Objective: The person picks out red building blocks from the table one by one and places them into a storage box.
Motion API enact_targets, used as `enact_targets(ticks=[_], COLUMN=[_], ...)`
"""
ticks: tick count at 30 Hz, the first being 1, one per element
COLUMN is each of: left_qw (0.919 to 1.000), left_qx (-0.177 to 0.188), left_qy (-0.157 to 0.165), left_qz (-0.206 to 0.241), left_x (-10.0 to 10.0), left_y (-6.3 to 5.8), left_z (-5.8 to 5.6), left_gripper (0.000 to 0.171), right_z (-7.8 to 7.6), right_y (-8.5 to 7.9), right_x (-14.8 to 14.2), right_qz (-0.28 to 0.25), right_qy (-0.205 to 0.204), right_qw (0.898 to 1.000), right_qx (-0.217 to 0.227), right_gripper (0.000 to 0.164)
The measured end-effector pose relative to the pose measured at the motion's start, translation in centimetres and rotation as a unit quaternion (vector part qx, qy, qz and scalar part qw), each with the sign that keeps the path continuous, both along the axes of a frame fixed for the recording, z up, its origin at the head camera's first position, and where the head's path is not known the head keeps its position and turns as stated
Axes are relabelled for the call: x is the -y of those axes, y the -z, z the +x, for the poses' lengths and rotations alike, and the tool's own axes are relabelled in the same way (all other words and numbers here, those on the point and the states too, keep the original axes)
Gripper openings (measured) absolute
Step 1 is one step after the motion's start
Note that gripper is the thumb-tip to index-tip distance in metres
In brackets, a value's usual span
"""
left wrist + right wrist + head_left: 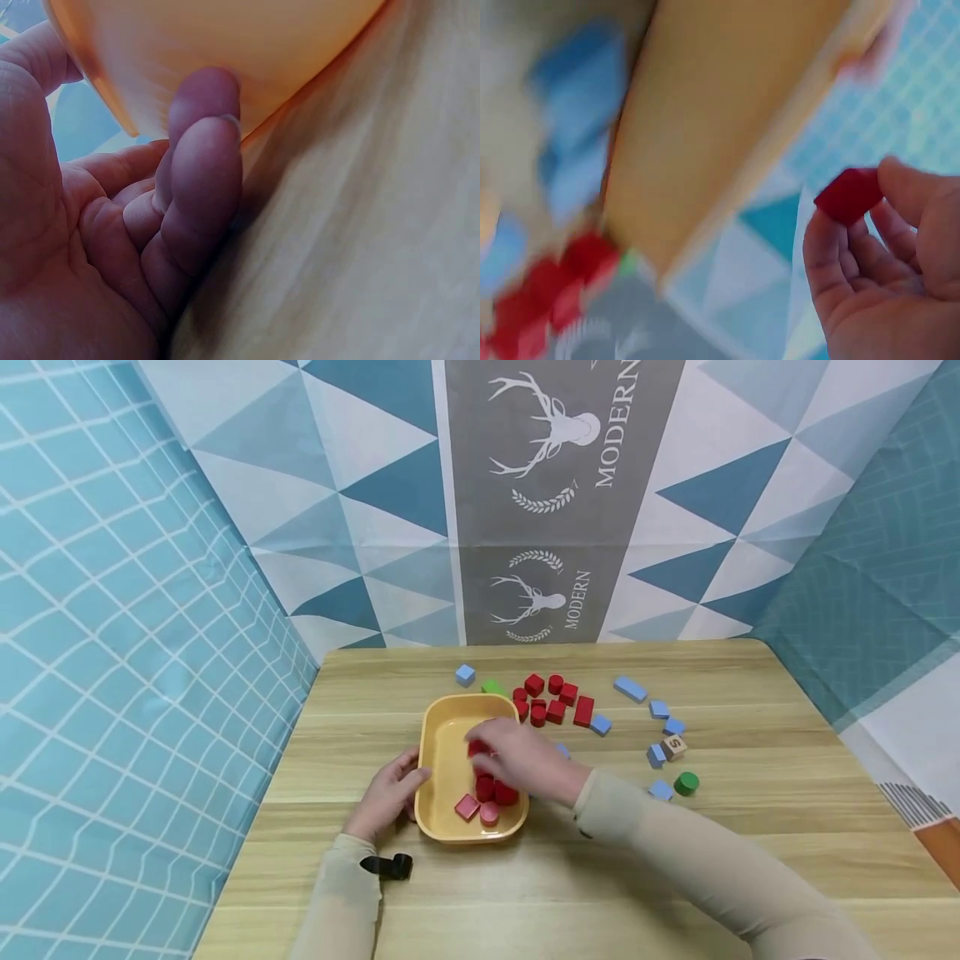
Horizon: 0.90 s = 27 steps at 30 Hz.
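A yellow plastic tray (442, 760) stands on the wooden table. My left hand (387, 793) grips its left side, thumb over the rim and fingers against the outer wall; the left wrist view shows those fingers bent under the wall. Above the tray's right part, my right hand (528, 758) pinches a red block (850, 196) between thumb and fingers. Below that hand, several red blocks (506, 793) lie in the tray, among them a flat square piece (467, 807) and a round one (489, 814). My right hand hides part of the tray's contents.
Beyond the tray lies a group of red blocks (556, 712), with a green block (492, 687) partly behind the rim. Blue blocks (630, 688) are scattered to the right, near a wooden letter cube (674, 747) and a green cylinder (686, 783). Patterned cloths surround the table.
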<state>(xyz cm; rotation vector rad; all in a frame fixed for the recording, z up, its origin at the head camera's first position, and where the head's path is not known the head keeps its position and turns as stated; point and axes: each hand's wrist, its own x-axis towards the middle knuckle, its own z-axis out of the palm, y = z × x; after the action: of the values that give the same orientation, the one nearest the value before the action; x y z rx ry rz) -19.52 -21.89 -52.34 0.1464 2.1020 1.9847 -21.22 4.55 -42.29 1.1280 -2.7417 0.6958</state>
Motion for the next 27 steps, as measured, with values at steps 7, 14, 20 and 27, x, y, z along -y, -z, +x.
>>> enact_targets(ticks=[7,14,20,27], left_qw=[0.9998,0.9998,0.9995,0.9994], left_qx=[-0.003,-0.006,-0.016,-0.015], left_qy=[-0.006,-0.003,-0.002,-0.007], left_qz=[-0.019,-0.017,-0.028,-0.032], left_x=[-0.1,0.1,0.3,0.1], left_y=[0.2,0.1,0.1,0.2], left_z=[0.2,-0.1,0.0,-0.1], left_gripper=[0.056,0.056,0.056,0.055], right_z=[0.8,0.7,1.0,1.2], right_y=[4.3,5.2,5.3,5.7], right_x=[3.2,3.7,3.7,3.3], right_qz=[0.073,0.072,0.05,0.031], right_qy=[-0.029,-0.014,-0.023,-0.021], right_qw=[0.993,0.994,0.998,0.999], right_qx=[0.091,0.087,0.035,-0.001], right_gripper=[0.034,0.031,0.019,0.011])
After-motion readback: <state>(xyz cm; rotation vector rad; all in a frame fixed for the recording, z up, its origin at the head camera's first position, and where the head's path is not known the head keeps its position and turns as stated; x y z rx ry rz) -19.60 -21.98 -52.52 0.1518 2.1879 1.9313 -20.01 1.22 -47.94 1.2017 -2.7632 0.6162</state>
